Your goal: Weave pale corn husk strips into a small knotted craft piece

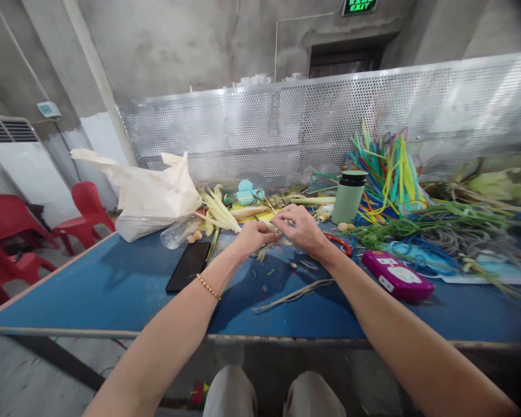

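Note:
My left hand (256, 234) and my right hand (301, 229) meet above the middle of the blue table. Fingers and thumbs of both are pinched together around a pale strip of husk (267, 223), mostly hidden by the fingers. A thin stalk sticks up from between them. Behind my left hand lies a bundle of pale green husk leaves (221, 209). Under and in front of my hands are small leaf scraps, and a dry husk strip (293, 295) rests nearer the edge. Red-handled scissors (345, 244) lie partly hidden behind my right forearm.
On the left are a white plastic bag (156, 194), a clear bottle (178, 233) and a black phone (188, 266). To the right stand a green tumbler (348, 200), colourful pipe cleaners (395, 174), a purple box (397, 275) and green stems (434, 223). A perforated metal screen (260, 136) borders the back.

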Tool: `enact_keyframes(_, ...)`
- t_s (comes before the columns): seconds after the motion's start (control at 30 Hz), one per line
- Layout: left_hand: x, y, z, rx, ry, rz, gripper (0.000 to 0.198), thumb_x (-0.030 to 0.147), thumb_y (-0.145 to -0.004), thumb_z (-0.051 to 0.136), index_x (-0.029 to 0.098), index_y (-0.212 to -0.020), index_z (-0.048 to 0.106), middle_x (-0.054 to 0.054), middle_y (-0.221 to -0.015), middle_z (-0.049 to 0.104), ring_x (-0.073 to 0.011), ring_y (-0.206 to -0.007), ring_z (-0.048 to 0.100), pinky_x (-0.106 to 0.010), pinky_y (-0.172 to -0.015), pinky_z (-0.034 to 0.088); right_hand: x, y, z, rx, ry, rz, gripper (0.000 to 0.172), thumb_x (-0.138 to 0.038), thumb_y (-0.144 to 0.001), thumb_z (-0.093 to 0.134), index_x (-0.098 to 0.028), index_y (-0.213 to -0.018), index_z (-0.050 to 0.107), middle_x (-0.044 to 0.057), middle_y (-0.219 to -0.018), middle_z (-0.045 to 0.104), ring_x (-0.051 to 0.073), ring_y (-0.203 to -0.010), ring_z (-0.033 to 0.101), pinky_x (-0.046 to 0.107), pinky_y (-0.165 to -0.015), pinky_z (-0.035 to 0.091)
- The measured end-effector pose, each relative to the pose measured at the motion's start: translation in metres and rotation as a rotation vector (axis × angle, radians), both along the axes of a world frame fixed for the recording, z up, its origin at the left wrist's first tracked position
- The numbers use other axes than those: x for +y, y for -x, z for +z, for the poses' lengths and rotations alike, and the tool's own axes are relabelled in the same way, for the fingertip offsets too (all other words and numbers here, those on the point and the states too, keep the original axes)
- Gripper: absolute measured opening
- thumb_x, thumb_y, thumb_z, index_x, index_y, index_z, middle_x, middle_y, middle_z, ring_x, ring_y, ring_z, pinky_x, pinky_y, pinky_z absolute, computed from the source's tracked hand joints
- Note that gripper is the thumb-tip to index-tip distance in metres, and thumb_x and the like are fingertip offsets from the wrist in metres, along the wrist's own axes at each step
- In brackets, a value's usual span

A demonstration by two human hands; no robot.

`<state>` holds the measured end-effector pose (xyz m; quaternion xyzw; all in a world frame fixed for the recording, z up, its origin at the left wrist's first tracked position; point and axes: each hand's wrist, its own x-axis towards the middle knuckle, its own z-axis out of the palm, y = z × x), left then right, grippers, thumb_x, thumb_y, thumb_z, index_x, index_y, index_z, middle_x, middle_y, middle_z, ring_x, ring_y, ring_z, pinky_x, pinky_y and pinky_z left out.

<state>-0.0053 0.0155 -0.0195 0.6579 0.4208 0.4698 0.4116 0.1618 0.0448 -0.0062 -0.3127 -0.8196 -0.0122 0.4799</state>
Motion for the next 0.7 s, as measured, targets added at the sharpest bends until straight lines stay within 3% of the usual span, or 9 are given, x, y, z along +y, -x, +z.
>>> enact_keyframes(0.17,0.000,-0.001,-0.003,-0.023,0.017,-0.083,0.027,0.036,-0.061,0.079,0.010,-0.064,0.072,-0.004,-0.059,0.061,-0.0107,-0.057,0.048,-0.025,-0.058,0.035,-0.006,0.003,0.003,0.049,0.217,0.158,0.010,-0.027,-0.075,0.071,-0.018,-0.078,0.074,0.006,-0.086,0.072,0.020,-0.081,0.063,0.032,-0.072,0.046)
enact_keyframes(0.27,-0.001,0.000,-0.002,-0.009,0.040,-0.076,0.031,0.040,-0.061,0.080,0.011,-0.061,0.070,-0.001,-0.053,0.054,-0.0087,-0.052,0.041,-0.026,-0.054,0.029,-0.014,0.003,0.007,0.134,0.326,0.182,0.012,-0.027,-0.074,0.069,-0.016,-0.078,0.072,0.005,-0.084,0.070,0.016,-0.071,0.060,0.028,-0.062,0.042)
enact_keyframes(0.37,-0.002,0.002,0.001,0.020,0.041,0.011,0.033,0.041,-0.059,0.082,0.012,-0.056,0.067,0.002,-0.048,0.044,-0.0067,-0.048,0.032,-0.026,-0.051,0.022,-0.018,0.002,0.012,0.158,0.308,0.182,0.011,-0.026,-0.073,0.067,-0.016,-0.076,0.070,0.004,-0.080,0.067,0.015,-0.070,0.056,0.027,-0.060,0.040)
enact_keyframes(0.47,-0.003,0.004,0.004,0.002,0.047,0.072,0.031,0.039,-0.059,0.081,0.013,-0.056,0.065,0.002,-0.048,0.045,-0.0072,-0.049,0.033,-0.026,-0.050,0.021,-0.021,0.002,0.015,0.139,0.262,0.197,0.008,-0.024,-0.072,0.066,-0.016,-0.071,0.065,0.002,-0.073,0.063,0.013,-0.066,0.052,0.027,-0.060,0.039)
enact_keyframes(0.7,-0.003,0.005,0.007,-0.075,0.070,0.073,0.025,0.034,-0.063,0.078,0.013,-0.058,0.066,0.001,-0.049,0.048,-0.0077,-0.049,0.035,-0.026,-0.051,0.022,-0.021,0.005,0.010,0.170,0.275,0.258,0.005,-0.019,-0.073,0.062,-0.018,-0.074,0.058,-0.003,-0.065,0.055,0.010,-0.058,0.047,0.024,-0.057,0.039)
